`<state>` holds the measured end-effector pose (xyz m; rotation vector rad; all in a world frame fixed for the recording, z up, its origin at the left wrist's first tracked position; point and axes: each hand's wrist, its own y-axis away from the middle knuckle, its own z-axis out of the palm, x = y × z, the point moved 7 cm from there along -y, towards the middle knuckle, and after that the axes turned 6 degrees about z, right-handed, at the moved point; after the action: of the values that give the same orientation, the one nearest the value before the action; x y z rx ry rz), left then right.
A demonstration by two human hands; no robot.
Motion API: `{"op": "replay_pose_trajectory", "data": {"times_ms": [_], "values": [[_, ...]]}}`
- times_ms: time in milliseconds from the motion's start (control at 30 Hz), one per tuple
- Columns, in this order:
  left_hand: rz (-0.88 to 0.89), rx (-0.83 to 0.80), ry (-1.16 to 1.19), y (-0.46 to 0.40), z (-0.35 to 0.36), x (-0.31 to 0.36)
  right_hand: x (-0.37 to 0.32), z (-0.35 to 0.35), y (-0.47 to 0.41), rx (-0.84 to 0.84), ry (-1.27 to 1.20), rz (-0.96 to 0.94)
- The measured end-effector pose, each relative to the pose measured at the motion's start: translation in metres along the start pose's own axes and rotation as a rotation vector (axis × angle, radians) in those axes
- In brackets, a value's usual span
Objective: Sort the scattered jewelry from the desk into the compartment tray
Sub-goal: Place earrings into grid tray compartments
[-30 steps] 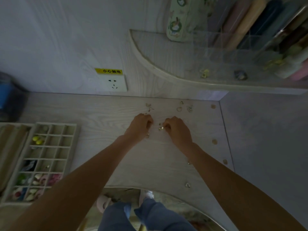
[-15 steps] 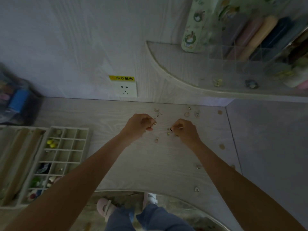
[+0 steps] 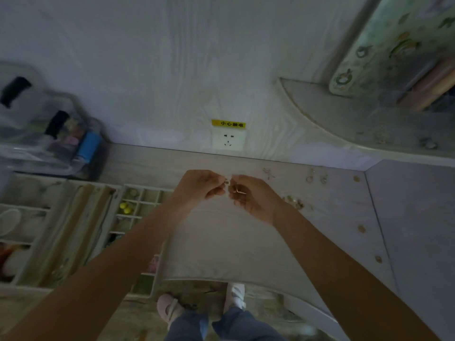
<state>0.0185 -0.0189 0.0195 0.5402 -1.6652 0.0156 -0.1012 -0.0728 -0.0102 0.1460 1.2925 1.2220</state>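
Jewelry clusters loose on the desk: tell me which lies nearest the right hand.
The gold cluster just beside the right hand's wrist; the other pieces lie farther toward the back wall.

Compartment tray (image 3: 138,212) left on desk (image 3: 221,242); scattered jewelry (image 3: 295,203) right; wall socket (image 3: 229,141) behind.
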Motion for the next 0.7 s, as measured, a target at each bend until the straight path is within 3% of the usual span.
{"op": "replay_pose_trajectory", "data": {"times_ms": [333, 700], "values": [[-0.081, 0.041, 0.117, 0.036, -0.104, -0.04, 0.025, 0.104, -0.025, -0.031, 0.368, -0.104], [-0.047, -0.049, -0.004, 0.053, -0.161, -0.071, 0.066, 0.163, -0.044, 0.047, 0.448, -0.128]]}}
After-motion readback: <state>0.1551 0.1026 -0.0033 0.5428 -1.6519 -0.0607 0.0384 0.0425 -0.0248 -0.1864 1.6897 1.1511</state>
